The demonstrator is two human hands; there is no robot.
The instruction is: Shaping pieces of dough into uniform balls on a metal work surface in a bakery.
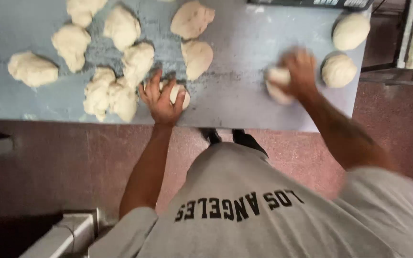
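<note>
My left hand (161, 100) is cupped over a small piece of pale dough (177, 93) near the front edge of the floured blue-grey table (235, 100). My right hand (299, 69), blurred with motion, presses on another dough piece (277, 85) further right. Just beyond my right hand lie two smooth round dough balls (339, 70) (351, 31). Several rough, unshaped dough lumps (106, 93) lie close beside my left hand and spread toward the far left.
More rough lumps (32, 69) (192, 19) are scattered over the table's left and middle. A dark flat object (311, 2) sits at the far edge. Reddish floor (48, 162) lies below the table, with a pale frame (68, 234) at lower left.
</note>
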